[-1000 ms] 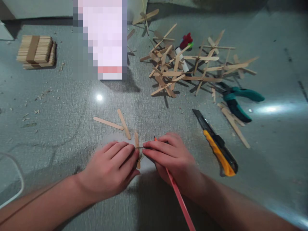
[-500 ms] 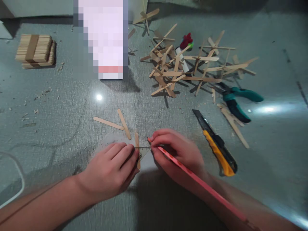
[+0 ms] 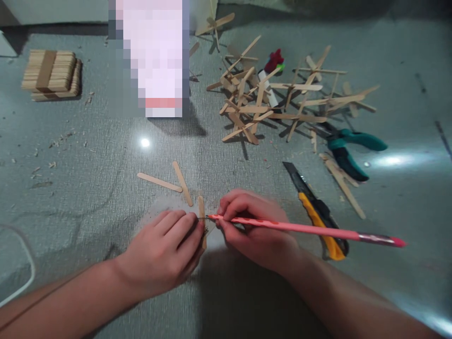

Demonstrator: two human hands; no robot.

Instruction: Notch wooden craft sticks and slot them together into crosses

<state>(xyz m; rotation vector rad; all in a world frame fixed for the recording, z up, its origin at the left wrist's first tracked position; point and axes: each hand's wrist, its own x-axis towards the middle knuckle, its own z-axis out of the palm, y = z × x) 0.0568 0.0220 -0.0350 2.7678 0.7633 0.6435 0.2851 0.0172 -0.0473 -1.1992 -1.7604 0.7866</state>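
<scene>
My right hand (image 3: 259,226) pinches a pink pencil (image 3: 303,227) near its point. The pencil lies almost level, its tip close to a wooden craft stick (image 3: 201,205). Closed fingers of my left hand (image 3: 165,247) press on that craft stick, partly hiding it. Under the stick and the left fingertips is a clear, thin piece with dark print (image 3: 208,230), possibly a set square; most of it is covered. Two loose craft sticks, one slanting (image 3: 182,183) and one flatter (image 3: 159,182), lie just beyond my left hand, their ends close together.
A yellow and black utility knife (image 3: 318,214) lies right of my right hand, with green-handled pliers (image 3: 353,146) beyond it. Crossed craft-stick pieces (image 3: 247,108) are heaped at the back. A banded stick bundle (image 3: 51,73) sits far left. A blurred-out block (image 3: 158,61) stands at back centre.
The pencil has swung from a steep slant to nearly level, and its tip has moved left and down to the craft stick. My left hand stays in place.
</scene>
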